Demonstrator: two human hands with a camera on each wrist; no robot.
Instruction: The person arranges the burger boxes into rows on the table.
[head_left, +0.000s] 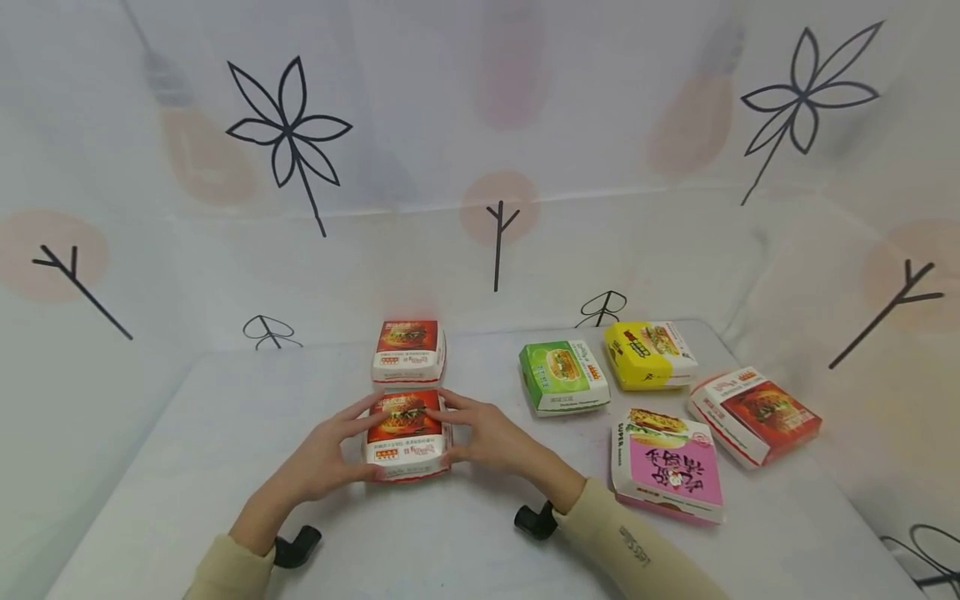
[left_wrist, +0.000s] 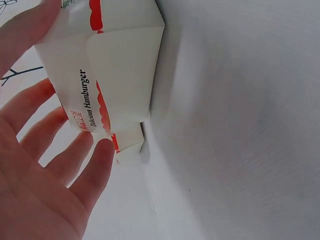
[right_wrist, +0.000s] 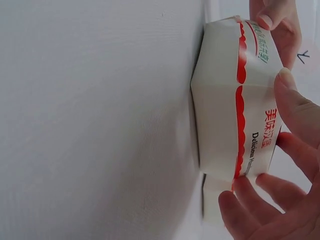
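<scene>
A white cloth (head_left: 420,150) printed with leaves and bulbs hangs behind a white surface (head_left: 225,467), where a person's left hand (head_left: 337,450) and right hand (head_left: 495,435) grip a red box (head_left: 407,423) from opposite sides, thumbs at its near corners and fingers farther back. The box sits left of centre on the surface, just in front of a second red box (head_left: 408,343). To the right, a green box (head_left: 562,375) lies near a yellow box (head_left: 648,354), with a pink box (head_left: 667,467) closer to the camera and a third red box (head_left: 772,408), set at an angle, beside it
</scene>
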